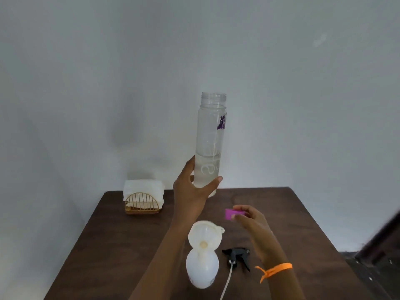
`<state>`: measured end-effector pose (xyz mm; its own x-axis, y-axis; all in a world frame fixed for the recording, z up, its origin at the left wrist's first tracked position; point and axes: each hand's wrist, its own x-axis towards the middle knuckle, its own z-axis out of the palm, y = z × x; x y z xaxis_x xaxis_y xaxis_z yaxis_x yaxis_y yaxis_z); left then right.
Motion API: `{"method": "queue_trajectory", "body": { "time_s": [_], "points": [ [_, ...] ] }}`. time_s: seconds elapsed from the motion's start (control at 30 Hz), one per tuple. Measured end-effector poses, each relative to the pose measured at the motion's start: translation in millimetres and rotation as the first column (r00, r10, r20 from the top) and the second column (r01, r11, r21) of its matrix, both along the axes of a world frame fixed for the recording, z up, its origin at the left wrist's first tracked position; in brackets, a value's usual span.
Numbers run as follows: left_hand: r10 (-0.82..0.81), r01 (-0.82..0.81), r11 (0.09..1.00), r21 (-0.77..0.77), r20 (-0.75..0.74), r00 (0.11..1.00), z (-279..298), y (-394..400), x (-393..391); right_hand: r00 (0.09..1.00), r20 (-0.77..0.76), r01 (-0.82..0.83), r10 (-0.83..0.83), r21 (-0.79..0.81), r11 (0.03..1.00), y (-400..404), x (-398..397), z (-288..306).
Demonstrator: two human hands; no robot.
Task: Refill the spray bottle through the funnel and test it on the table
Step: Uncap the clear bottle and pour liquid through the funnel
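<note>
My left hand (192, 191) grips the lower part of a tall clear water bottle (211, 137), held upright above the table with its mouth uncapped and water filling its lower part. My right hand (249, 219) pinches the bottle's purple cap (232, 213) just above the table. A white spray bottle (202, 267) stands near the front with a white funnel (204, 236) seated in its neck. The black spray head (237, 255) with its white dip tube lies on the table to the right of the spray bottle.
The dark brown wooden table (129, 245) stands against a pale wall. A gold wire napkin holder (141, 202) with white napkins sits at the back left corner. A dark piece of furniture (381, 245) is at the far right.
</note>
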<state>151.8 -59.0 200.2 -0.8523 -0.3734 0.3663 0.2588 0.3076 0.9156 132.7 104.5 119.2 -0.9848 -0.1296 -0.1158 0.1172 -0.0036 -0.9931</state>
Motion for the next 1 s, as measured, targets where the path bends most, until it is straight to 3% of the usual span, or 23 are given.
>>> {"method": "queue_trajectory", "body": {
  "time_s": [0.2, 0.4, 0.53, 0.83, 1.0],
  "points": [
    [0.001, 0.000, 1.000, -0.007, 0.027, 1.000, -17, -3, 8, 0.971, 0.208, 0.041, -0.118, 0.338, 0.940, 15, 5, -86],
    [-0.009, 0.008, 1.000, 0.015, 0.055, 0.998, -26, -3, 12, 0.974, 0.210, -0.085, -0.085, 0.686, 0.723, 24, 16, -123],
    [-0.016, 0.016, 1.000, 0.006, 0.053, 0.998, -30, -3, 13, 0.979, 0.199, -0.124, -0.050, 0.766, 0.631, 24, 25, -137],
    [-0.030, 0.030, 1.000, 0.003, 0.057, 0.998, -31, -2, 13, 0.987, 0.162, -0.129, -0.015, 0.839, 0.529, 23, 31, -146],
    [-0.038, 0.039, 0.999, -0.008, 0.071, 0.997, -35, 0, 16, 0.984, 0.176, -0.163, -0.004, 0.916, 0.366, 24, 34, -146]
  ]
}}
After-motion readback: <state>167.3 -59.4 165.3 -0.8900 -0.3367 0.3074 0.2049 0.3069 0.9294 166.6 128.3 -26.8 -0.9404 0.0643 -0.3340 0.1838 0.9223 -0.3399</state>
